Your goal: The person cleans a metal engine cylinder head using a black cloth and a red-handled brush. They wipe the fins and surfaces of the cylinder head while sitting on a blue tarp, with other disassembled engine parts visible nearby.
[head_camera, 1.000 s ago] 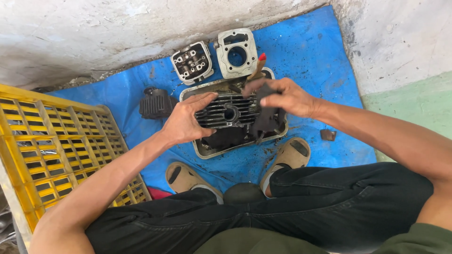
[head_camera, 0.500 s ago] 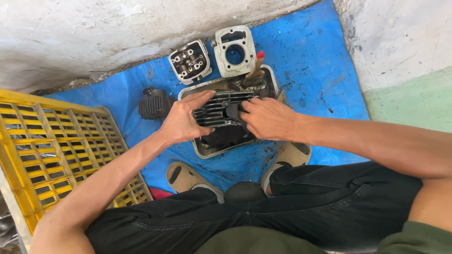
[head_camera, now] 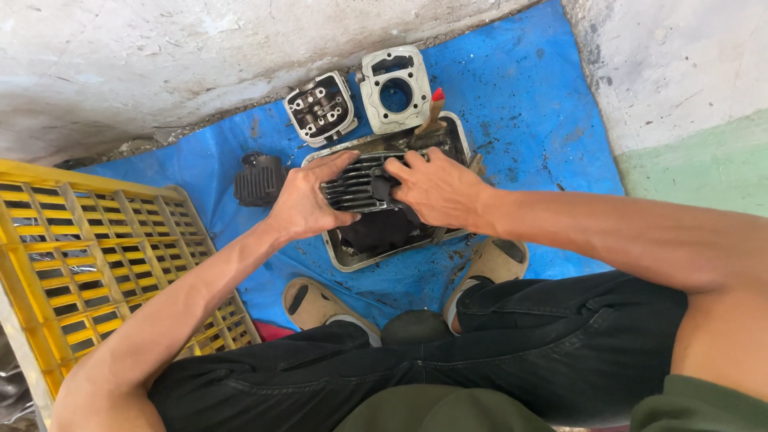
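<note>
Both hands grip a dark finned engine cylinder [head_camera: 364,186] held over a metal tray [head_camera: 340,254] on the blue tarp [head_camera: 520,104]. Left hand [head_camera: 302,202] is curled on its left side, fingers over the fins; right hand [head_camera: 436,188] clamps the right end. Step looks like handling or cleaning the cylinder over the tray; next move likely needs a firm two-handed hold while turning it. Versus a second ago, the right hand has dropped from above the part onto it. Cylinder head [head_camera: 322,108] and grey cylinder block [head_camera: 396,86] lie far, yellow crate [head_camera: 80,240] left.
</note>
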